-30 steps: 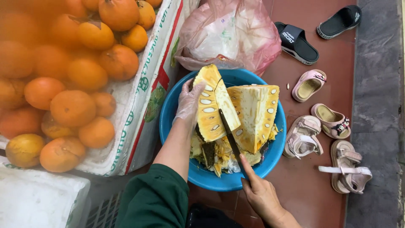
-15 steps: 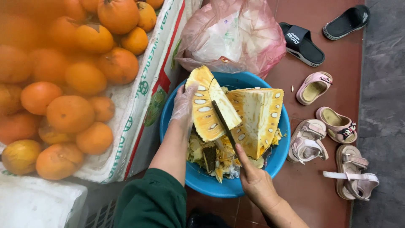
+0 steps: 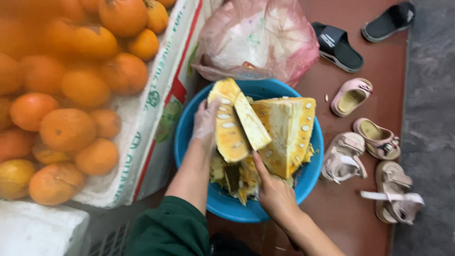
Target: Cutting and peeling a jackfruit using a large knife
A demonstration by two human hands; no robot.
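Head view: gloved left hand grips a jackfruit wedge upright over the blue basin, steadying it while right hand, fingers closed, presses in below.

Fruit stall, piled oranges, cut jackfruit, sandals

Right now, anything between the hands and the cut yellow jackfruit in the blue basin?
Nothing visible. The gloved left hand rests directly on the upright yellow jackfruit slice. The bare right hand reaches in between that slice and the larger jackfruit wedge, inside the round blue plastic basin.
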